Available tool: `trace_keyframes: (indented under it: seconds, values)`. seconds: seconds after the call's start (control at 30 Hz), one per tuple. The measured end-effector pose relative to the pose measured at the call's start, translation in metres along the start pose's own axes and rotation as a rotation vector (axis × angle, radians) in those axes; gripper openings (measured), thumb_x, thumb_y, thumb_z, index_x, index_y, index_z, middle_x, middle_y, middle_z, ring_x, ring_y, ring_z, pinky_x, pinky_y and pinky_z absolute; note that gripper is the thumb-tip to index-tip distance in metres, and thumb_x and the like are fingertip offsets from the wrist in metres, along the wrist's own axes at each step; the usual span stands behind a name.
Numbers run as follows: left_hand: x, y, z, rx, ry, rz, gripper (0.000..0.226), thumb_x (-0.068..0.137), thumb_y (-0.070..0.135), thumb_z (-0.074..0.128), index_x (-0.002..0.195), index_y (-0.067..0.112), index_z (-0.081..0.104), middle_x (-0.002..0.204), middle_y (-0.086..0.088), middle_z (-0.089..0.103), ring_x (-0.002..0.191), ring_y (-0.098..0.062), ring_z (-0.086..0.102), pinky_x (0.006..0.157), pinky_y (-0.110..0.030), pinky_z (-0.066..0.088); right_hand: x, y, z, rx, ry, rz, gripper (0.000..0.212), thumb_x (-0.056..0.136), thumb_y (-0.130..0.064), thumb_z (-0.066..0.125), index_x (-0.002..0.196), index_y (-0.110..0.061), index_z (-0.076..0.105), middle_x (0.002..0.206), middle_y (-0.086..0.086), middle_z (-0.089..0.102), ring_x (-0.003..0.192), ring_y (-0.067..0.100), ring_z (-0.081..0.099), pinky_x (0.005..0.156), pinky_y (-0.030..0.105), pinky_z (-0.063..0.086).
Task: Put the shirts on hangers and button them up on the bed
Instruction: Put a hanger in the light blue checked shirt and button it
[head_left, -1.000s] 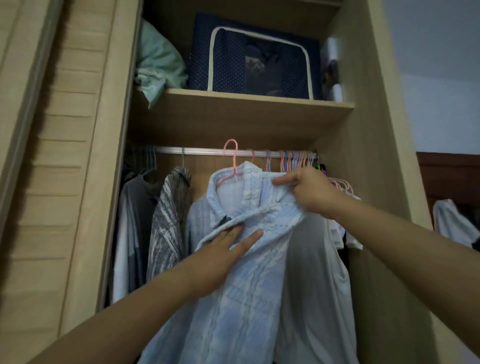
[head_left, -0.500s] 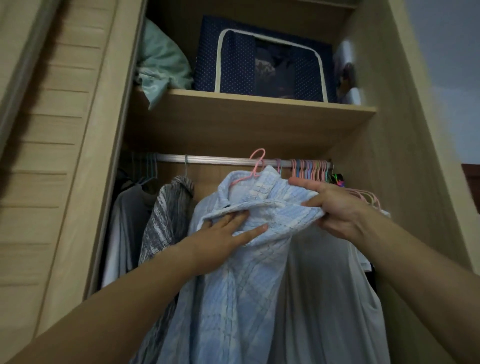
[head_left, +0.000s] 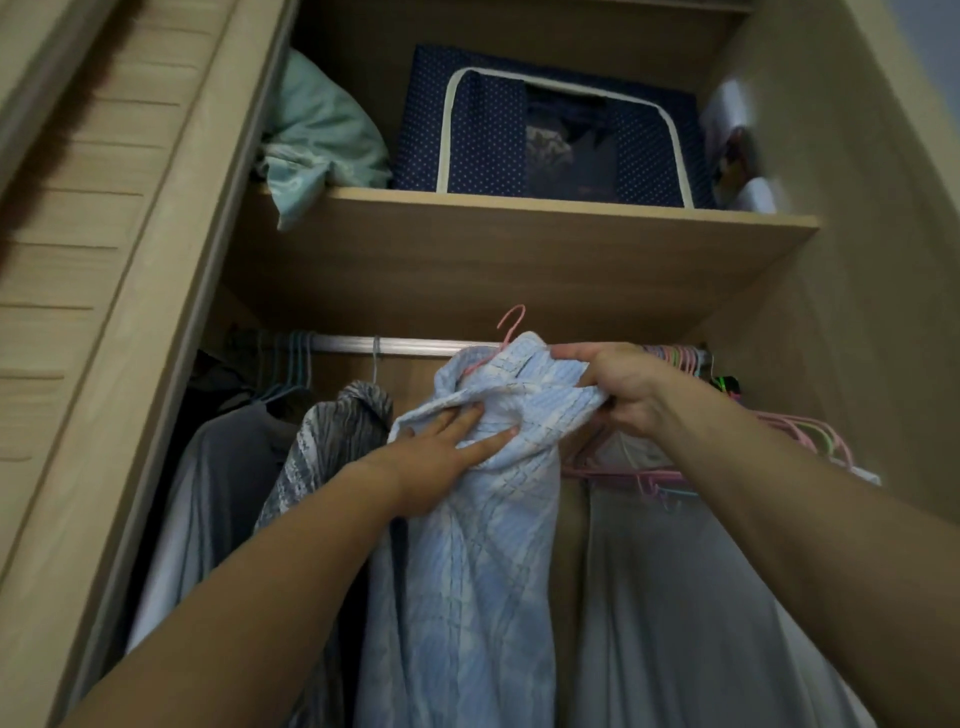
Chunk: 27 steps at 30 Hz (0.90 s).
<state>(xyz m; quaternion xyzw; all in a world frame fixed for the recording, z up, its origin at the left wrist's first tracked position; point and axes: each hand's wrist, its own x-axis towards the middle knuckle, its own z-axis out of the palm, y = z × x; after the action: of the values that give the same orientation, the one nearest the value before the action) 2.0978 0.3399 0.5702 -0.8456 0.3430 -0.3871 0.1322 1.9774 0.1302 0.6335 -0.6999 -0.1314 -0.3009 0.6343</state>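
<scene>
A light blue checked shirt hangs on a pink hanger in front of the wardrobe rail. The hanger's hook stands above the rail, not over it. My right hand grips the shirt's collar and right shoulder. My left hand presses the shirt's front just below the collar, fingers straight. Most of the hanger is hidden under the shirt.
A striped grey shirt and a grey garment hang to the left, a pale grey garment to the right. Several empty pink hangers crowd the rail's right end. The shelf above holds a navy storage box and green bedding.
Both hands have lifted the shirt and hanger upward toward the rail. The hanger hook now sits higher than the rail, and the collar is bunched tighter.
</scene>
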Motion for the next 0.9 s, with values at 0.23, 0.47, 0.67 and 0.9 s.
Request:
trace_keyframes:
  seconds: [0.23,0.47,0.67,0.9]
  values:
    - [-0.018,0.033,0.047,-0.059,-0.127,0.078,0.109,0.096,-0.008,0.048,0.139,0.056,-0.03,0.165,-0.004,-0.03,0.153,-0.029,-0.024,0.122,-0.063,0.015,-0.002,0.041,-0.025,-0.102,-0.104,0.12,0.038,0.099,0.009,0.04,0.113,-0.011,0.068,0.105,0.019,0.072,0.105,0.036,0.068,0.08,0.044,0.059]
    - [-0.034,0.046,0.046,-0.164,-0.068,0.101,0.114,0.095,-0.011,0.045,0.136,0.059,-0.035,0.167,-0.003,-0.027,0.154,-0.024,-0.023,0.126,-0.051,0.01,-0.003,0.048,-0.041,-0.167,-0.116,0.013,0.024,0.104,-0.013,0.053,0.122,-0.017,0.069,0.113,0.01,0.074,0.094,0.023,0.071,0.082,0.042,0.061]
    - [-0.062,0.028,0.047,-0.166,-0.092,0.06,0.12,0.095,-0.008,0.046,0.126,0.068,-0.042,0.165,-0.003,-0.03,0.154,-0.026,-0.023,0.126,-0.049,0.014,0.003,0.062,-0.003,-0.064,-0.188,-0.094,0.023,0.102,-0.012,0.057,0.121,-0.016,0.07,0.107,0.011,0.076,0.084,0.018,0.073,0.069,0.034,0.063]
    - [-0.104,0.024,0.052,-0.09,-0.244,-0.092,0.106,0.096,0.011,0.049,0.145,0.048,-0.037,0.165,-0.01,-0.031,0.154,-0.034,-0.022,0.116,-0.057,0.032,0.012,0.079,0.074,-0.003,-0.334,-0.085,0.028,0.099,-0.018,0.063,0.126,-0.012,0.067,0.119,0.015,0.073,0.107,0.029,0.069,0.101,0.053,0.051]
